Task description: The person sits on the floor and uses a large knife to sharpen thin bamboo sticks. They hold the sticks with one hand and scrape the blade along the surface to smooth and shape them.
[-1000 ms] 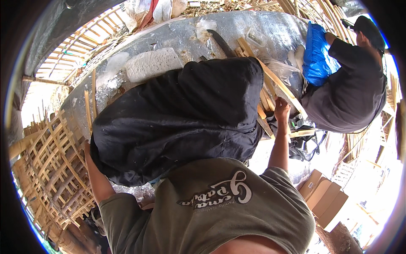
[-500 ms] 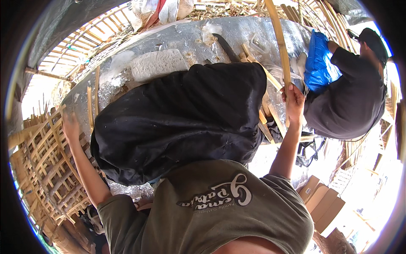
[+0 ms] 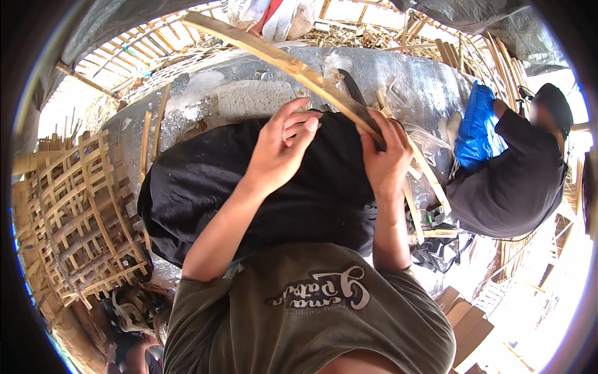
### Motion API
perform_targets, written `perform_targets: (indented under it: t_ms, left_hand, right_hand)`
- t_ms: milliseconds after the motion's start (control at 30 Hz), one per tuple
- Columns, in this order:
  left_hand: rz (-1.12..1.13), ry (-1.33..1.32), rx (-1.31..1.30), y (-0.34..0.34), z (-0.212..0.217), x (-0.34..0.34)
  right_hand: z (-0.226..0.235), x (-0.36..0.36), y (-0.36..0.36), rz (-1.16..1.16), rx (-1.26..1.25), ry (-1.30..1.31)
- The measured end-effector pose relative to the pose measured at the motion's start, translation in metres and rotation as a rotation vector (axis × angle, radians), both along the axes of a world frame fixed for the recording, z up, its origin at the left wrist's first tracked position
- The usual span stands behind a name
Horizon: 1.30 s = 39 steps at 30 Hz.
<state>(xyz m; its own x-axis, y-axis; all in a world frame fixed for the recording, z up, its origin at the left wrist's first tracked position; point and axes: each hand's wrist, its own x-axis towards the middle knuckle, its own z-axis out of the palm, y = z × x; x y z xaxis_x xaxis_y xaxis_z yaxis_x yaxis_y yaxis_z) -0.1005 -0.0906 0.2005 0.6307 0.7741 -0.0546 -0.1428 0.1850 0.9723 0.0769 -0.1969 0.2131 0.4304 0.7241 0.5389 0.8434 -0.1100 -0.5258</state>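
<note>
My right hand (image 3: 385, 153) grips the lower end of a long, flat bamboo strip (image 3: 283, 61), which slants up and to the left over my lap. Just below the strip, my left hand (image 3: 286, 140) is raised with its fingers apart and loosely bent, holding nothing. Black cloth (image 3: 274, 187) covers my legs beneath both hands. Beyond my knees lie a pale grey rough block (image 3: 254, 100) and a dark curved blade (image 3: 352, 87), partly hidden by the strip and the cloth.
A person in dark clothes (image 3: 511, 174) sits at the right by a blue plastic bag (image 3: 476, 128). An open-weave bamboo panel (image 3: 87, 215) stands at the left. More bamboo strips (image 3: 428, 171) lie beside my right knee on the grey sheet (image 3: 430, 78). Cardboard (image 3: 467, 327) lies at lower right.
My left hand has come in from the far left to near the strip. My right hand has moved left over my lap, and the strip has swung from nearly upright to slanting left.
</note>
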Motion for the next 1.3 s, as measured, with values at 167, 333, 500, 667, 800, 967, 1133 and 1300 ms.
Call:
perform_targets:
  t_ms: [167, 333, 500, 667, 800, 967, 1133, 1300]
  left_hand:
    - [0.151, -0.16, 0.005, -0.002, 0.0, 0.014]
    - [0.182, -0.224, -0.04, 0.001, -0.004, 0.005]
    - [0.16, -0.207, -0.027, 0.004, -0.008, -0.002]
    - [0.049, -0.183, -0.03, 0.01, -0.014, -0.013]
    - [-0.042, -0.126, 0.033, 0.012, -0.012, -0.023]
    - [-0.125, -0.194, -0.05, 0.01, -0.015, -0.03]
    - [-0.104, -0.205, -0.077, 0.006, -0.031, -0.029]
    - [-0.127, -0.301, -0.272, 0.002, -0.033, -0.03]
  right_hand:
    - [0.003, -0.03, 0.011, 0.065, 0.01, 0.029]
    - [0.003, -0.042, 0.01, 0.115, -0.03, 0.136]
    - [0.011, -0.047, 0.008, 0.173, -0.068, 0.25]
    - [0.011, -0.041, 0.008, 0.182, -0.125, 0.44]
    - [0.001, -0.035, 0.006, 0.182, -0.13, 0.494]
    - [-0.006, -0.031, 0.003, 0.203, -0.181, 0.531]
    - [-0.008, -0.033, 0.004, 0.219, -0.216, 0.549]
    - [-0.003, -0.041, 0.008, 0.179, -0.272, 0.536]
